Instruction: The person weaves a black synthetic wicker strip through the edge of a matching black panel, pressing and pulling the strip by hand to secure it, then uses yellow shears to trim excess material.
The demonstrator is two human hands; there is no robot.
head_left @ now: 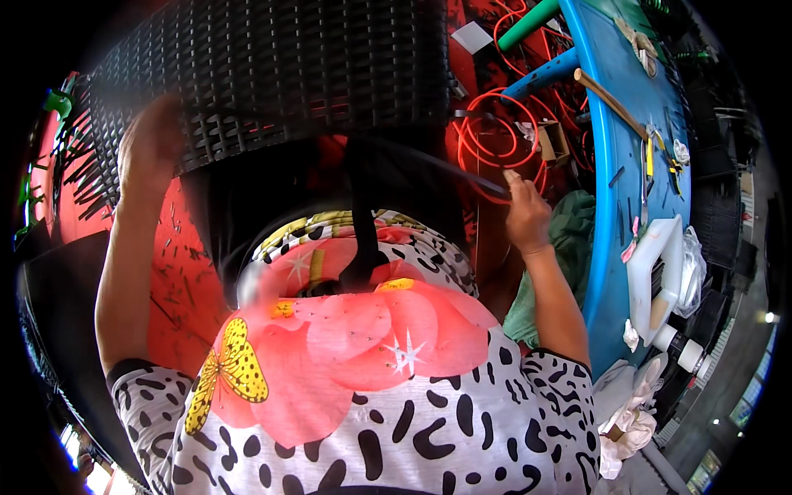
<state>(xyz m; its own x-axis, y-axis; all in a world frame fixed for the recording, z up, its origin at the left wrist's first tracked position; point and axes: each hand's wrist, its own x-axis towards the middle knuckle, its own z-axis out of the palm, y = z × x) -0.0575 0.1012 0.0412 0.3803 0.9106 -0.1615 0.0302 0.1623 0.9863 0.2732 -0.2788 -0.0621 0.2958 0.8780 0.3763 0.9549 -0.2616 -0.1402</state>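
Note:
A black woven rattan panel (313,58) fills the upper left in front of me, with loose strand ends sticking out along its left side. My left hand (153,144) is at the panel's near left edge; its fingers are dark and blurred, so their grip does not show. Out to the right, my right hand (526,210) is closed in a pinch on a dark flat strip (437,165). The strip stretches from those fingers leftward to just under the panel's near edge, where shadow and blur hide its far end.
A blue table (606,165) at the right bears a wooden-handled tool (610,103), yellow-handled pliers (650,157) and a white frame-like piece (656,280). Orange hose (495,124) lies coiled on the red floor (186,305) near a small cardboard box (554,142). Green cloth (569,239) hangs beside the table.

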